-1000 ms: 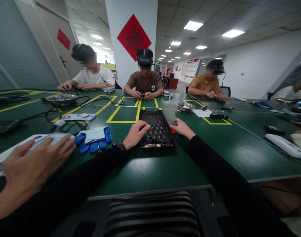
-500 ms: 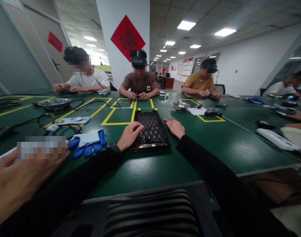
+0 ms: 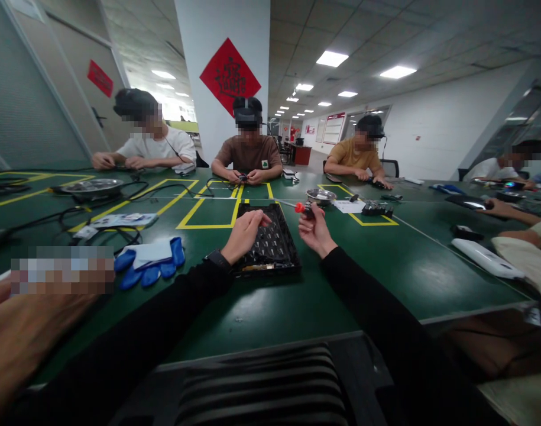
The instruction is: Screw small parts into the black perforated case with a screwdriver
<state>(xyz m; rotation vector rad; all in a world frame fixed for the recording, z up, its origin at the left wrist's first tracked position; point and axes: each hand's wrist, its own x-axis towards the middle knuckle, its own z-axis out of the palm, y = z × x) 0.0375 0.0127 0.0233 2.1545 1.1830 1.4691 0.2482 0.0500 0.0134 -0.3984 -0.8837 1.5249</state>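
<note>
– Where is the screwdriver (image 3: 300, 207)?

– In the right hand (image 3: 315, 228), right of the case (image 3: 290, 248) and level with its far half. The fingers are clamped round the handle.

– And the left hand (image 3: 243, 236)?

– Over the left side of the case, with its fingers close together. Whether they pinch anything, or touch the case, one cannot tell.

– So which hand is nearer the screwdriver?

– The right, plainly, as it holds it. From the left fingertips, the screwdriver lies to the right and slightly farther off.

– Which way does it point?

– Leftward, with its thin shaft reaching toward the far right corner of the case. Its height above that corner is unclear.

– How do the long axes compare?

– The case runs lengthwise away from the person; the screwdriver lies roughly crosswise to it.

– Anything else about?

– Blue gloves (image 3: 150, 274) left of the case, and a metal dish (image 3: 321, 195) beyond it, to the right.
</note>
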